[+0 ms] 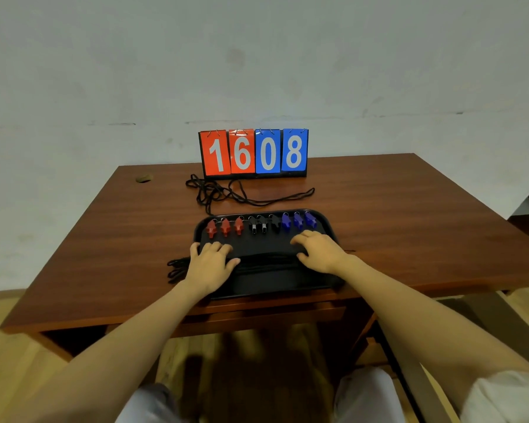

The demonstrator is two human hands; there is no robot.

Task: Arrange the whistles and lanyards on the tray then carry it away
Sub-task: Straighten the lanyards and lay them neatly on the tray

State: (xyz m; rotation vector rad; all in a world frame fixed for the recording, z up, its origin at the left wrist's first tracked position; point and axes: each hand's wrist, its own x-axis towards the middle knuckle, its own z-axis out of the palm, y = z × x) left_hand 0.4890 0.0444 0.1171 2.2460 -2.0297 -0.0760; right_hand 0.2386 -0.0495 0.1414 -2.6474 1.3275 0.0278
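Note:
A black tray [326,219] sits on the wooden table near its front edge. Along the tray's far side lies a row of whistles: three red whistles [225,227], three black whistles [263,224] and three blue whistles [298,221]. A bundle of black lanyards [266,261] stretches across the tray's near half. My left hand [209,259] grips the bundle at its left end, where loops [176,268] spill past the tray onto the table. My right hand [318,250] holds the bundle's right end with bent fingers.
A loose tangle of black lanyards [217,190] lies on the table behind the tray. A flip scoreboard [254,152] reading 1608 stands at the back against the wall. A small brown object [143,178] rests near the table's back left corner.

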